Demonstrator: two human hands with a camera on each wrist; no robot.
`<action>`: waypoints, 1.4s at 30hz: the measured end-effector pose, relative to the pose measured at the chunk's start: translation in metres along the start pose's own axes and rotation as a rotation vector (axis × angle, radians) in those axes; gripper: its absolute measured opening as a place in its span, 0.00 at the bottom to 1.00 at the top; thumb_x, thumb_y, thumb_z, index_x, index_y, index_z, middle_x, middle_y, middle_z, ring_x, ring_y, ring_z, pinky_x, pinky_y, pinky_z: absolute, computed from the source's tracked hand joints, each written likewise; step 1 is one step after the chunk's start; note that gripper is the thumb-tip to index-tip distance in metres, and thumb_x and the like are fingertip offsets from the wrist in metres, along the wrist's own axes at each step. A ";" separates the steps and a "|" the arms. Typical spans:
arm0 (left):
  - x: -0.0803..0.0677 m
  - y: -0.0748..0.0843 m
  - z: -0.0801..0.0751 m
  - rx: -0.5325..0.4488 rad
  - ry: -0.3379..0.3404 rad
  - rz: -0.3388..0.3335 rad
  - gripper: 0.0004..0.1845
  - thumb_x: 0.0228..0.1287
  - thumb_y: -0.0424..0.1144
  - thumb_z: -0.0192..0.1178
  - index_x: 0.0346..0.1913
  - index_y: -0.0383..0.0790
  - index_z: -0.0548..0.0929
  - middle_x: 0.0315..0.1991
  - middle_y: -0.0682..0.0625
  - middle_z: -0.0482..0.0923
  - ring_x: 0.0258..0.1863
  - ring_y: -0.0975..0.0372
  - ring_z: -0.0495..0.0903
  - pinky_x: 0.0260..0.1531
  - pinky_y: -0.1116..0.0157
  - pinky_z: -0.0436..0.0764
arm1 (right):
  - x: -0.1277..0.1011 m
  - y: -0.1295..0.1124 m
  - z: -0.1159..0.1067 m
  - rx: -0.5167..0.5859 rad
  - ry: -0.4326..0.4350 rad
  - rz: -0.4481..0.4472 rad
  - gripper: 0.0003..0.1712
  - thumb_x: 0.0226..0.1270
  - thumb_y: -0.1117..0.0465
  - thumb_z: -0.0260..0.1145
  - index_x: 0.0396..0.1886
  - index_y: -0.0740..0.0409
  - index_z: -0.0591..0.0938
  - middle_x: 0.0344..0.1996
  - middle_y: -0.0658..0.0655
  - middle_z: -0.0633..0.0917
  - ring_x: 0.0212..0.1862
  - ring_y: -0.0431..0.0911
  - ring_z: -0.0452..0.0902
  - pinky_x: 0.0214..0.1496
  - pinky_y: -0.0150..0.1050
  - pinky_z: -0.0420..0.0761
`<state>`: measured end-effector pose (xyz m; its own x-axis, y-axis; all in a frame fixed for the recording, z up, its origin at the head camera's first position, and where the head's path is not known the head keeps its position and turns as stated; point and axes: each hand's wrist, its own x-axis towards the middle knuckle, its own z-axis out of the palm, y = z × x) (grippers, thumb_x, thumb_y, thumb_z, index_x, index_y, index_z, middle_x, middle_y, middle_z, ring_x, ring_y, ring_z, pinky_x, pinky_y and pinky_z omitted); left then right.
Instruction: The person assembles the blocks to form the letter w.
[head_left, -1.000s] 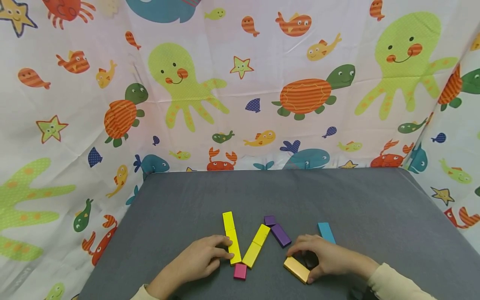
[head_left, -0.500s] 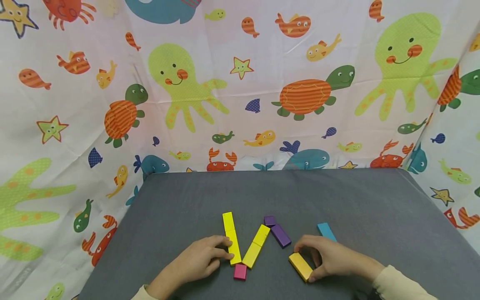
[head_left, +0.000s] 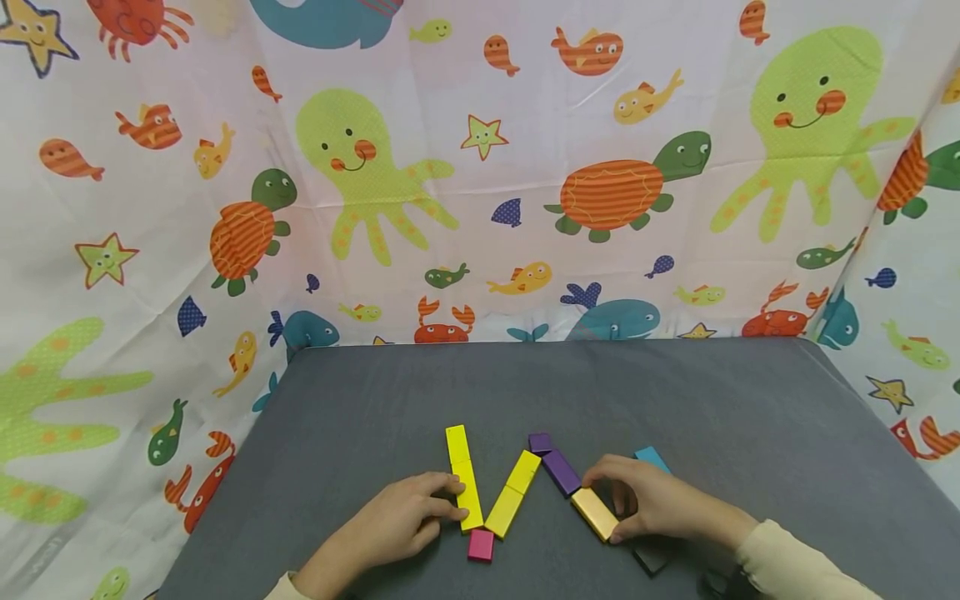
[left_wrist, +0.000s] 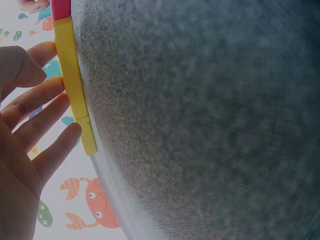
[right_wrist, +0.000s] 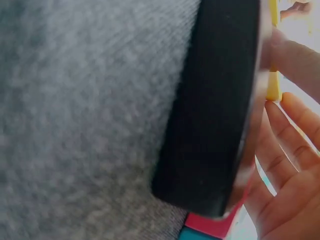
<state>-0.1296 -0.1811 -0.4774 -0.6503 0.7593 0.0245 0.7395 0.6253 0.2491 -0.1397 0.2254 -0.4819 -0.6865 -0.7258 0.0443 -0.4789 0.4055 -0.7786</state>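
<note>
Head view. Fingers: right hand, curled, pinches the orange block by its sides; left hand, fingers nearly straight, tips against the near yellow block. Orange block: flat on the grey table, long axis diagonal, far end pointing up-left and touching the near end of the purple block. Purple block: same diagonal; a small purple cube just beyond it. Two yellow blocks end to end form a near-vertical bar under the left fingertips; two more slant up-right beside it. Pink cube at the foot of these bars. Blue block partly hidden behind the right hand. Black block near the right wrist.

Left wrist view. Fingers extended, spread a little, tips on the side of the yellow bar; pink cube at its end.

Right wrist view. Black block fills the frame, blurred; fingers loosely curved beyond it; grip not visible here.
</note>
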 end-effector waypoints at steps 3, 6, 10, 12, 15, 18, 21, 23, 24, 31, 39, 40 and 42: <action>0.000 0.000 0.000 0.001 -0.008 -0.003 0.19 0.66 0.37 0.59 0.56 0.61 0.84 0.62 0.58 0.77 0.61 0.63 0.77 0.59 0.57 0.81 | 0.000 0.001 0.001 -0.011 0.005 -0.010 0.34 0.52 0.50 0.78 0.59 0.50 0.77 0.40 0.49 0.80 0.30 0.35 0.76 0.30 0.30 0.80; 0.000 0.000 -0.001 0.001 -0.016 -0.010 0.19 0.66 0.37 0.59 0.56 0.62 0.84 0.62 0.59 0.77 0.62 0.63 0.77 0.60 0.57 0.81 | 0.001 0.002 0.002 -0.023 0.010 -0.018 0.34 0.51 0.49 0.78 0.58 0.49 0.77 0.38 0.49 0.80 0.30 0.35 0.76 0.31 0.30 0.80; 0.000 0.000 -0.001 0.004 -0.017 -0.009 0.19 0.66 0.37 0.59 0.56 0.62 0.84 0.62 0.59 0.77 0.62 0.63 0.77 0.60 0.57 0.81 | 0.001 0.002 0.003 -0.049 0.014 -0.018 0.33 0.51 0.48 0.78 0.56 0.49 0.77 0.35 0.49 0.79 0.30 0.34 0.75 0.31 0.29 0.79; 0.000 0.000 -0.001 0.003 -0.014 -0.006 0.19 0.66 0.37 0.59 0.56 0.62 0.84 0.62 0.58 0.77 0.62 0.63 0.77 0.60 0.57 0.81 | 0.001 0.001 0.003 -0.063 0.013 -0.011 0.33 0.50 0.47 0.78 0.56 0.48 0.77 0.34 0.49 0.79 0.30 0.34 0.74 0.31 0.28 0.79; -0.001 0.000 0.000 0.001 -0.007 -0.005 0.19 0.66 0.37 0.59 0.56 0.61 0.84 0.62 0.58 0.77 0.61 0.63 0.77 0.60 0.57 0.81 | 0.001 0.000 0.003 -0.075 0.008 0.004 0.34 0.50 0.47 0.78 0.56 0.48 0.77 0.35 0.49 0.79 0.30 0.33 0.74 0.31 0.28 0.79; -0.001 0.000 0.000 -0.001 -0.005 -0.005 0.19 0.66 0.37 0.59 0.56 0.61 0.85 0.62 0.58 0.77 0.61 0.63 0.77 0.60 0.57 0.81 | 0.001 0.000 0.003 -0.084 0.004 0.018 0.34 0.50 0.47 0.78 0.57 0.48 0.77 0.37 0.48 0.79 0.31 0.33 0.74 0.31 0.28 0.78; 0.000 0.000 -0.001 -0.004 -0.008 -0.005 0.19 0.66 0.37 0.59 0.55 0.61 0.85 0.62 0.58 0.77 0.61 0.63 0.77 0.59 0.58 0.82 | 0.001 -0.001 0.003 -0.087 0.001 0.033 0.33 0.50 0.47 0.78 0.56 0.47 0.77 0.38 0.48 0.79 0.31 0.33 0.74 0.31 0.27 0.78; 0.000 0.000 -0.001 -0.005 -0.010 -0.004 0.19 0.66 0.37 0.60 0.55 0.62 0.85 0.62 0.58 0.77 0.61 0.63 0.77 0.59 0.58 0.82 | 0.001 -0.001 0.003 -0.086 0.000 0.044 0.33 0.50 0.46 0.78 0.55 0.47 0.77 0.37 0.47 0.80 0.31 0.33 0.74 0.31 0.27 0.78; 0.000 0.000 -0.001 -0.005 -0.012 -0.005 0.19 0.66 0.37 0.60 0.55 0.62 0.85 0.62 0.58 0.77 0.61 0.63 0.77 0.59 0.58 0.82 | 0.002 -0.001 0.004 -0.089 -0.001 0.049 0.32 0.50 0.46 0.78 0.54 0.46 0.77 0.36 0.46 0.80 0.31 0.33 0.74 0.31 0.27 0.78; 0.000 0.000 -0.002 -0.005 -0.022 -0.010 0.19 0.66 0.37 0.60 0.56 0.62 0.84 0.62 0.58 0.77 0.61 0.63 0.77 0.59 0.57 0.81 | 0.001 -0.001 0.005 -0.103 0.003 0.049 0.31 0.51 0.45 0.77 0.54 0.45 0.76 0.39 0.45 0.79 0.31 0.33 0.73 0.32 0.27 0.76; 0.000 0.000 -0.001 -0.006 -0.024 -0.013 0.19 0.66 0.37 0.59 0.56 0.62 0.84 0.62 0.58 0.77 0.61 0.63 0.77 0.60 0.57 0.81 | 0.001 -0.001 0.006 -0.123 0.011 0.056 0.32 0.51 0.43 0.77 0.53 0.44 0.76 0.40 0.44 0.79 0.32 0.33 0.73 0.32 0.26 0.75; 0.000 0.000 -0.001 -0.007 -0.023 -0.013 0.19 0.66 0.37 0.59 0.56 0.62 0.84 0.62 0.58 0.77 0.61 0.63 0.77 0.60 0.57 0.81 | 0.001 -0.001 0.006 -0.124 0.011 0.059 0.32 0.51 0.43 0.77 0.53 0.44 0.76 0.40 0.44 0.79 0.32 0.33 0.73 0.32 0.26 0.75; 0.000 0.000 -0.001 -0.008 -0.020 -0.014 0.19 0.66 0.37 0.59 0.56 0.61 0.84 0.62 0.58 0.77 0.61 0.63 0.77 0.60 0.57 0.81 | 0.001 -0.001 0.006 -0.126 0.009 0.068 0.32 0.50 0.43 0.77 0.53 0.44 0.76 0.40 0.44 0.79 0.32 0.33 0.73 0.32 0.27 0.75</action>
<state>-0.1303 -0.1813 -0.4764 -0.6567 0.7541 0.0019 0.7292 0.6344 0.2567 -0.1371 0.2208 -0.4846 -0.7244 -0.6893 0.0005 -0.4957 0.5205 -0.6952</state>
